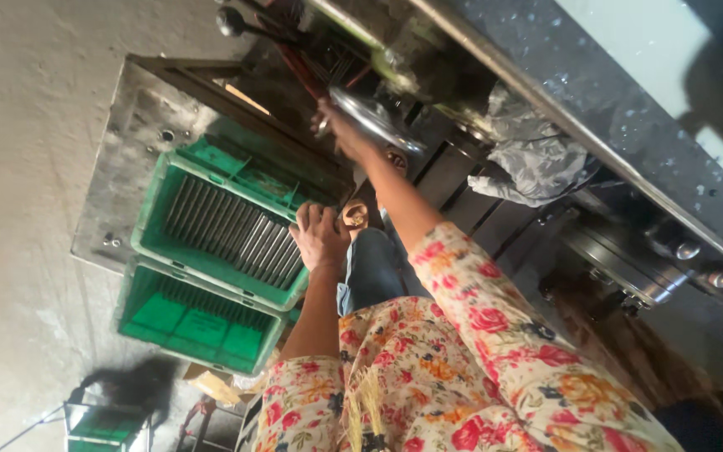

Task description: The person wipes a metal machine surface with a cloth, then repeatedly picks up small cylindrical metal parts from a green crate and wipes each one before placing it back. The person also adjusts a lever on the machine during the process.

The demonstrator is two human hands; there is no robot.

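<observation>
My left hand (320, 238) is closed around a small brass-coloured round part (355, 218), held just beside a green crate (154, 219) full of grey metal rods (236, 234). My right hand (340, 134) reaches farther out and grips a shiny metal handwheel (376, 121) on a dark machine (428, 50). Both arms wear floral sleeves (470, 293). The fingertips of the right hand are partly hidden behind the wheel.
A second green crate (194, 322) holding a few rods sits below the first, both on a grey metal plate (127, 142). A lever with a black ball knob (229, 21) sticks out above. Crumpled grey plastic (537, 159) and a panel with round buttons (713, 276) lie to the right.
</observation>
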